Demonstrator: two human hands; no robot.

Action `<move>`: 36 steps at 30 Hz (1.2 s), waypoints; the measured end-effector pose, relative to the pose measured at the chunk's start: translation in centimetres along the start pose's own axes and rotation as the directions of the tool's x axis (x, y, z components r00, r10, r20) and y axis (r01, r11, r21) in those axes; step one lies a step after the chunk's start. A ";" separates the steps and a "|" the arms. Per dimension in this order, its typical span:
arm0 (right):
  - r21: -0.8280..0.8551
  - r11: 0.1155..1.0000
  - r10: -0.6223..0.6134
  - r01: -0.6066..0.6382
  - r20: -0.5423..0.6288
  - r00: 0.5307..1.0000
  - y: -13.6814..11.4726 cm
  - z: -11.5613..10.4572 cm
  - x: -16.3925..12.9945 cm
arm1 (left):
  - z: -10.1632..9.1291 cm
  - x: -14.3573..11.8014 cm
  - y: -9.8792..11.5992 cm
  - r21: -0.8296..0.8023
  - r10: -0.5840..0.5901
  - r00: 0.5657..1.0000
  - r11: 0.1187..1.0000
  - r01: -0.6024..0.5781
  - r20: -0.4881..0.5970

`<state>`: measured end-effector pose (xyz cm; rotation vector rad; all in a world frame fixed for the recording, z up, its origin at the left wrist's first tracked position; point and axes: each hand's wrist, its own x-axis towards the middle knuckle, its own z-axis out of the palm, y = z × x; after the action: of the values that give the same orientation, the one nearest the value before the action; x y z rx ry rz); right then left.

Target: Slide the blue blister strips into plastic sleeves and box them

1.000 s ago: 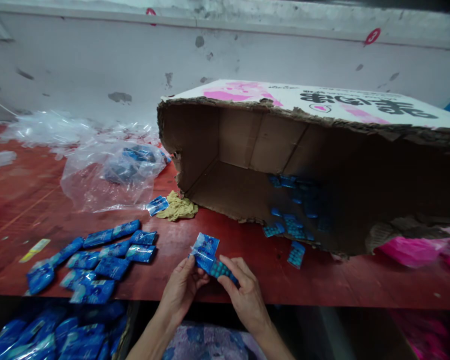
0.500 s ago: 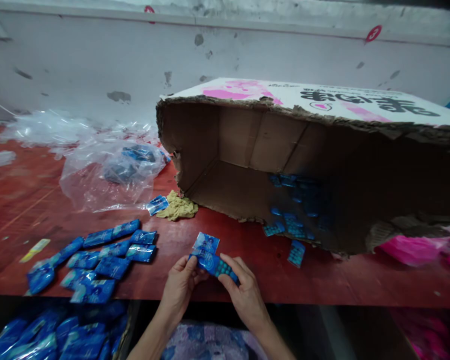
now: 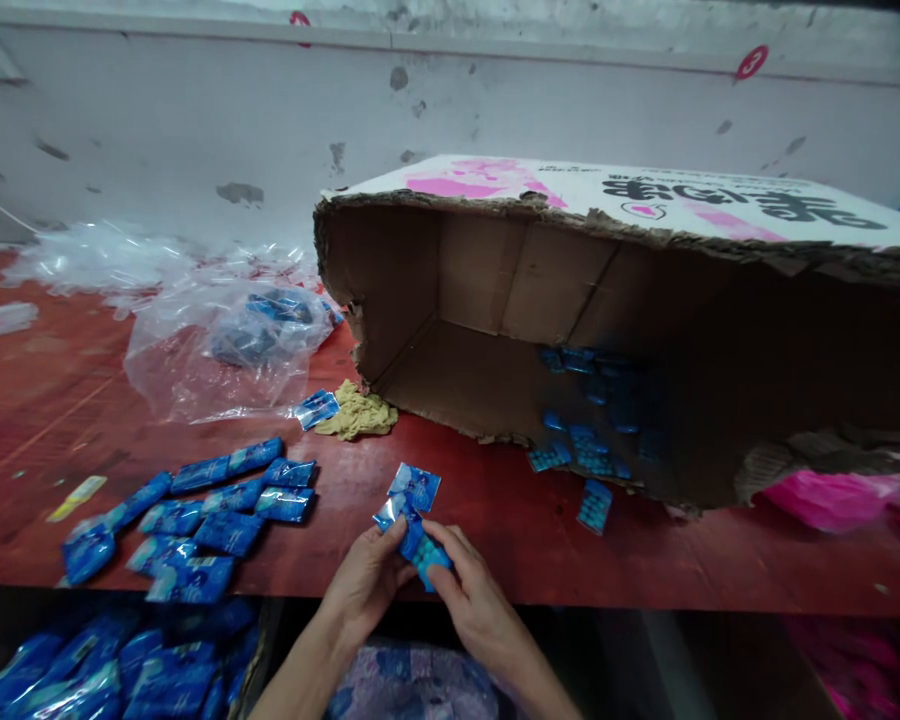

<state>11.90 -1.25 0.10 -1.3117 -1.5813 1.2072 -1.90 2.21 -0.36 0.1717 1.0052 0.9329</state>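
Note:
Close together above the table's front edge, both my hands are closed on small blue things. My left hand pinches a shiny blue packet between thumb and fingers. In my right hand is a flat blue pack with rows of teal bead-like bumps, tilted down to the right. The two things meet between my hands; whether one sits inside the other I cannot tell. Just beyond my fingers lies a flat blue packet on the table. A similar bumpy pack lies to the right, by the box's edge.
A large cardboard box lies on its side, with several teal packs inside. Several filled blue packets are on the red table at left, near clear plastic bags and a yellow cloth. More packets fill a container below.
My right hand has moved slightly left and down, turning the bumpy pack more steeply downward. The packet in my left hand has tilted, so its shiny end now points up and left.

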 end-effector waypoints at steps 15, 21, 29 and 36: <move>0.290 0.950 0.183 -0.116 -0.214 0.959 1.3 0.8 0.3 | 0.5 -0.6 -0.1 -0.047 0.079 0.993 0.996 -0.076 0.083; 0.080 0.997 0.033 -0.019 -0.180 0.983 -0.1 0.2 -0.1 | -0.2 -0.5 0.1 -0.020 -0.010 0.976 1.000 0.014 0.216; 0.349 0.937 -0.006 -0.004 0.027 1.000 1.2 -0.4 0.1 | -0.9 -0.6 0.7 0.003 -0.109 0.910 0.993 0.118 0.401; 0.446 0.894 0.015 -0.052 0.087 0.996 0.5 -0.8 0.2 | -0.9 -0.5 -0.2 -0.014 -0.154 0.887 0.984 0.177 0.436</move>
<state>12.75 -0.84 -0.18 -1.0001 -1.2324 1.5526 -2.56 1.45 -0.60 0.2337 0.5699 0.7203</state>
